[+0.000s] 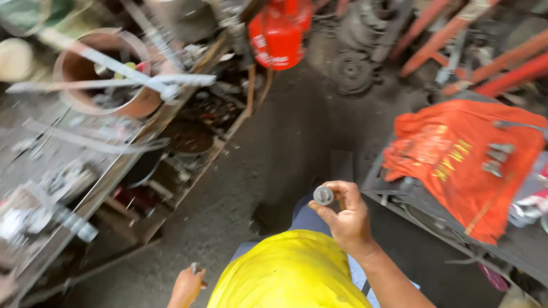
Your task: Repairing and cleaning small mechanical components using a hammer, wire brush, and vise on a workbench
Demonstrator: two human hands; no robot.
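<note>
near the middle bottom of the frame, the right hand [345, 214] is pinching a small round grey metal piece [323, 195] in its fingertips, and the left hand [187, 285] at the bottom is clutching a little metal bit [194, 267], so squeezing both snugly is helping.

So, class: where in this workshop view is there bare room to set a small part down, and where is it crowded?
Bare room: the dark concrete floor between the cluttered metal workbench and the orange cloth. The cloth is free except for grey bolts near its right edge. Crowded: the bench and the top right, with its red metal bars.
</note>
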